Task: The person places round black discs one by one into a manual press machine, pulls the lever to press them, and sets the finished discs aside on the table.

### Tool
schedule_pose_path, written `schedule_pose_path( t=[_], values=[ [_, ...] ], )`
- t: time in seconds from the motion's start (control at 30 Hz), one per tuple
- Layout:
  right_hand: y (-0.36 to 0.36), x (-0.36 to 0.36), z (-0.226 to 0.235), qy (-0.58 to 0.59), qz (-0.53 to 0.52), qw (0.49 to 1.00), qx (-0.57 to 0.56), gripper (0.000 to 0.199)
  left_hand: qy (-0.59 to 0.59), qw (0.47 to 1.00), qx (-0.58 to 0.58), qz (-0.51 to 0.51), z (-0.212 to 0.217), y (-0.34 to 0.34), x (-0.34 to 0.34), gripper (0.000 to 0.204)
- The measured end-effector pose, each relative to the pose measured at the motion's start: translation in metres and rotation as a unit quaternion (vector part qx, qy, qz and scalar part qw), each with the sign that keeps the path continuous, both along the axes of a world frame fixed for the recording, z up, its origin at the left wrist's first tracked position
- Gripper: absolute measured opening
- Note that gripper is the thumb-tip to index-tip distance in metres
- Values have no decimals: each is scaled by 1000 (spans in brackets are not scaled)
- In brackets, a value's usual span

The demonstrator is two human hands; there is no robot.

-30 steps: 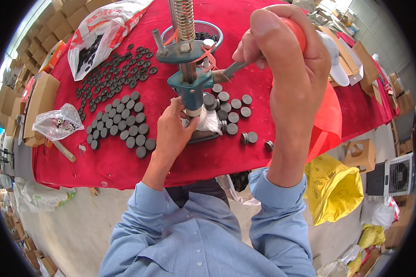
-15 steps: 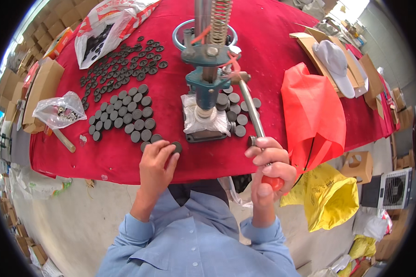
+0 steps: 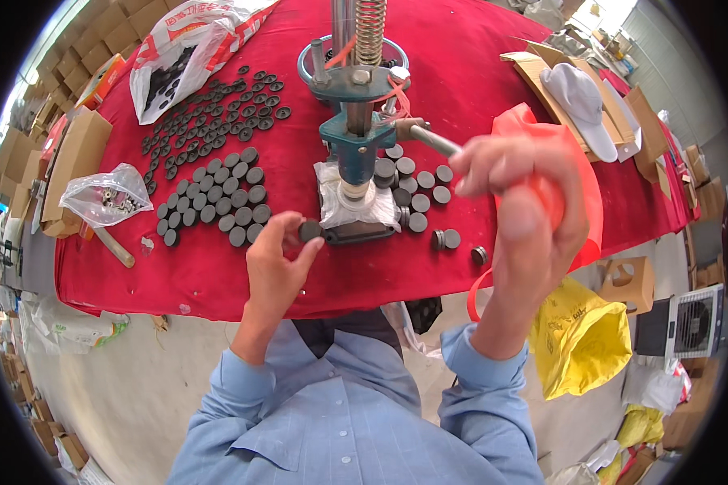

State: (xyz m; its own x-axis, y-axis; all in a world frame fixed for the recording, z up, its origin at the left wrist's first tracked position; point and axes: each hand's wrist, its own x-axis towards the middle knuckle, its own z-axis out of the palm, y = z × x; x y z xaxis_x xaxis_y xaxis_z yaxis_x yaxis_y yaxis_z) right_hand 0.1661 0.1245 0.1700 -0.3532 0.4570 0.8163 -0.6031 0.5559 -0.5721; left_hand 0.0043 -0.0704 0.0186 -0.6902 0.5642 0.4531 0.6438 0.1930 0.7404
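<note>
My left hand point(image 3: 271, 263) pinches a round black cap point(image 3: 310, 230) between thumb and fingers, just left of the base of a green hand press point(image 3: 357, 141). The press's ram is over a pad wrapped in white plastic point(image 3: 352, 206); whether anything lies under the ram is hidden. Higher up on the right, my right hand point(image 3: 530, 210) is wrapped around the end of the press's metal lever point(image 3: 435, 140), its fingers slightly blurred. Grey-black caps point(image 3: 218, 190) stand grouped to the left of the press. More black caps point(image 3: 419, 202) sit on its right side.
Black ribbed discs point(image 3: 210, 121) lie spread at the far left beside a white-and-red plastic bag point(image 3: 158, 73). Nearer is a clear bag of small metal parts point(image 3: 109, 198). A red bag point(image 3: 590, 182), a grey cap point(image 3: 578, 101) and cardboard are on the right of the red cloth point(image 3: 380, 279).
My right hand has swung the lever upward and outward from its lowered position. My left hand has picked a black cap off the cloth and moved it slightly up toward the press.
</note>
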Motion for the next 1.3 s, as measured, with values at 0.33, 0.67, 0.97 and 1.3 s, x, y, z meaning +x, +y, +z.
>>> schedule_pose_path(
  t=[0.33, 0.67, 0.97, 1.3],
  values=[
    [15, -28, 44, -119, -8, 991, -58, 24, 16, 998, 16, -66, 2, 81, -16, 54],
    [-9, 1, -33, 38, 40, 998, -2, 25, 41, 999, -6, -33, 1, 69, -17, 44],
    [-29, 21, -103, 40, 2, 999, 8, 36, 179, 956, -229, -29, -2, -34, -27, 32],
    [-37, 16, -111, 74, 5, 997, -26, 40, 134, 975, -174, -25, -6, -46, -33, 50]
  ],
)
